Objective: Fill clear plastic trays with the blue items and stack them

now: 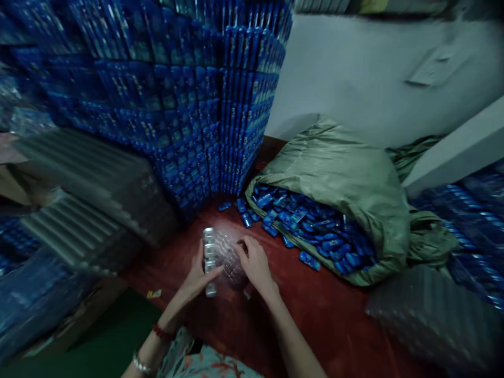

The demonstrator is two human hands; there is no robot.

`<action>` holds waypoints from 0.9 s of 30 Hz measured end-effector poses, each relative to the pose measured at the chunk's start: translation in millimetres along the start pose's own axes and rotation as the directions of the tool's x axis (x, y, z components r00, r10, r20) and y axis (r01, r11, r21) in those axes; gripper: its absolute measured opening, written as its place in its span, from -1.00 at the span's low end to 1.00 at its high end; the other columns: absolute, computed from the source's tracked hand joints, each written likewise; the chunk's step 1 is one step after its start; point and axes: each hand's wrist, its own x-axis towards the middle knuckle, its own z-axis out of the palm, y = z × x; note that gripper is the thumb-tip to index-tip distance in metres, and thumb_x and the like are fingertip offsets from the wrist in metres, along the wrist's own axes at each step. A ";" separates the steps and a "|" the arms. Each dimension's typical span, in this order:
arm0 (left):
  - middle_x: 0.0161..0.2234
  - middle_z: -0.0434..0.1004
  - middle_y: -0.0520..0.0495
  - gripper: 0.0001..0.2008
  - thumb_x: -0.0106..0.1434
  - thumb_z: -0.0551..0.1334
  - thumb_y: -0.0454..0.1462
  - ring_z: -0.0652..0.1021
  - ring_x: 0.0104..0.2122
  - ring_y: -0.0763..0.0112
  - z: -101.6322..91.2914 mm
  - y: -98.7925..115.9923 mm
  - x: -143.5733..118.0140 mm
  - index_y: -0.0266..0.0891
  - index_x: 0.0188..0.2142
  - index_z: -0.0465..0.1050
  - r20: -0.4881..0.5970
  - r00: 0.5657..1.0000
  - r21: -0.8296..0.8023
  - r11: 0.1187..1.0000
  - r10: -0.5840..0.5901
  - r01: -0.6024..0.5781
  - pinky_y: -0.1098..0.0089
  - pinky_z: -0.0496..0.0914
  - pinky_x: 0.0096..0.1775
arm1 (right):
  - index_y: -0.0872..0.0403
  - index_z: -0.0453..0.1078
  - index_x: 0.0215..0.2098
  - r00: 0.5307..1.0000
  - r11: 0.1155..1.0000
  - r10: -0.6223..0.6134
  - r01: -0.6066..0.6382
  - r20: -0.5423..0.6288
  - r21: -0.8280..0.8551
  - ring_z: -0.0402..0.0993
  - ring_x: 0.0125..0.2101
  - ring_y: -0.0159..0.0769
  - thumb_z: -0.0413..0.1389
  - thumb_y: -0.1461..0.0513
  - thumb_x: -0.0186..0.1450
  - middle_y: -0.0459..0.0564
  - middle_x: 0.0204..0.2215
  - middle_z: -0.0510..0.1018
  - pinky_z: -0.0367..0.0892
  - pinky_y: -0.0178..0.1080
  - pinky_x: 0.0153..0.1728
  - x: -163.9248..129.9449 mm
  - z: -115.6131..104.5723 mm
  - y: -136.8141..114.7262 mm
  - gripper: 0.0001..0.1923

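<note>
My left hand [201, 274] is wrapped round the ribbed, silvery edge of a clear plastic tray [210, 247], its thumb lying across the front. On the tray's right side, my right hand [254, 261] has its fingers bent against the transparent plastic, thumb and forefinger close together. The tray is tilted up over the red tabletop [299, 299], and I cannot tell whether it is one piece or a few nested together. To the right, small blue packets [315, 226] spill out of the mouth of a pale green sack [338, 163].
Blue packs [177, 105] are stacked high at the back left. Grey-looking stacks of ribbed plastic trays [79, 220] stand at the left, and another stack [433, 315] sits at the right front. A yellow scrap [154, 294] lies near the table's left edge. A white wall [346, 68] rises behind the sack.
</note>
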 end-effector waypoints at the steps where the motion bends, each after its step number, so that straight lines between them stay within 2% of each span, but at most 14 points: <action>1: 0.12 0.25 -0.23 -0.02 -0.13 0.43 -0.16 0.21 0.18 0.04 2.9 -0.7 -1.1 -0.21 0.24 0.02 0.009 1.000 0.093 0.995 0.029 -0.030 0.17 0.12 0.16 | 0.05 0.34 -0.35 0.998 0.988 -0.008 -0.001 0.058 0.152 0.35 -0.33 -0.29 -0.05 0.11 0.31 -0.05 -0.40 0.46 0.19 -0.29 -0.30 -1.3 8.1 -3.5 -0.78; 3: 0.16 0.16 -0.28 0.03 -0.12 0.40 -0.14 0.15 0.20 -0.01 7.6 -3.0 -2.5 -0.25 0.28 -0.09 0.035 0.998 0.234 0.971 0.048 -0.055 0.10 0.05 0.19 | 0.05 0.32 -0.41 0.978 0.909 -0.022 -0.067 0.208 0.410 0.30 -0.43 -0.37 -0.01 0.10 0.28 -0.14 -0.49 0.40 0.17 -0.34 -0.39 -6.1 22.4 -7.8 -0.78; 6: 0.19 0.09 -0.27 0.10 -0.14 0.40 -0.13 0.11 0.21 -0.06 10.4 -4.5 -4.9 -0.23 0.30 -0.18 0.082 0.996 0.311 0.948 0.045 -0.068 0.03 0.03 0.19 | 0.06 0.28 -0.48 0.948 0.778 0.018 -0.213 0.318 0.591 0.20 -0.50 -0.43 0.12 0.12 0.15 -0.21 -0.56 0.29 0.11 -0.36 -0.45 -14.9 35.5 -8.5 -0.81; 9: 0.20 0.09 -0.23 0.08 -0.09 0.39 -0.11 0.14 0.20 -0.02 10.0 -1.6 -8.8 -0.18 0.30 -0.21 0.225 0.972 0.230 0.967 0.061 -0.114 0.06 0.06 0.19 | 0.06 0.26 -0.54 0.924 0.636 0.059 -0.327 0.378 0.699 0.16 -0.52 -0.44 0.18 0.09 0.08 -0.21 -0.59 0.26 0.08 -0.36 -0.46 -20.6 38.8 -5.1 -0.75; 11: 0.18 0.13 -0.23 0.05 -0.04 0.37 -0.10 0.20 0.17 0.02 9.1 0.3 -11.3 -0.19 0.31 -0.23 0.325 0.943 0.134 0.984 0.073 -0.122 0.10 0.10 0.17 | 0.07 0.28 -0.55 0.910 0.577 0.061 -0.368 0.411 0.729 0.17 -0.52 -0.43 0.21 0.07 0.05 -0.20 -0.59 0.28 0.08 -0.35 -0.45 -22.4 38.5 -2.5 -0.73; 13: 0.17 0.16 -0.24 0.04 -0.02 0.37 -0.11 0.24 0.16 0.04 7.6 0.5 -13.1 -0.20 0.31 -0.23 0.347 0.935 0.090 0.990 0.074 -0.112 0.12 0.12 0.17 | 0.07 0.30 -0.54 0.908 0.570 0.072 -0.378 0.414 0.730 0.17 -0.51 -0.43 0.22 0.07 0.05 -0.20 -0.59 0.29 0.08 -0.35 -0.43 -23.6 38.5 -0.7 -0.74; 15: 0.17 0.19 -0.23 0.01 -0.01 0.38 -0.11 0.25 0.16 0.05 5.3 -0.9 -13.9 -0.20 0.30 -0.19 0.324 0.943 0.084 0.991 0.072 -0.104 0.13 0.12 0.17 | 0.07 0.31 -0.52 0.910 0.574 0.083 -0.377 0.406 0.727 0.18 -0.51 -0.43 0.21 0.08 0.07 -0.20 -0.58 0.30 0.08 -0.35 -0.43 -24.4 40.0 -0.9 -0.75; 20: 0.10 0.32 -0.24 -0.15 0.04 0.35 -0.08 0.33 0.11 0.06 -0.9 0.6 -17.4 -0.27 0.24 0.03 0.272 0.962 0.029 0.999 0.020 -0.029 0.15 0.18 0.13 | 0.04 0.31 -0.38 0.914 0.560 0.109 -0.381 0.390 0.736 0.19 -0.52 -0.45 0.16 0.09 0.13 -0.22 -0.55 0.30 0.10 -0.38 -0.47 -23.7 44.3 -14.8 -0.79; 24: 0.02 0.42 -0.21 -0.32 0.04 0.35 -0.09 0.42 0.02 0.11 -6.0 7.8 -27.4 -0.27 0.11 0.23 0.195 0.980 -0.060 0.997 -0.041 0.054 0.22 0.26 0.06 | 0.05 0.29 -0.43 0.935 0.678 0.061 -0.296 0.350 0.673 0.21 -0.55 -0.47 0.11 0.15 0.15 -0.23 -0.59 0.27 0.13 -0.39 -0.50 -18.2 37.0 -29.5 -0.86; 27: -0.11 0.51 -0.18 -0.38 0.04 0.34 -0.05 0.53 -0.15 0.17 -15.6 11.0 -34.6 -0.26 0.04 0.29 0.151 0.982 -0.229 0.962 -0.116 0.149 0.24 0.36 -0.07 | 0.05 0.25 -0.45 0.945 0.704 0.061 -0.269 0.322 0.657 0.23 -0.60 -0.47 0.08 0.16 0.15 -0.25 -0.63 0.27 0.17 -0.39 -0.54 -9.8 26.7 -27.8 -0.87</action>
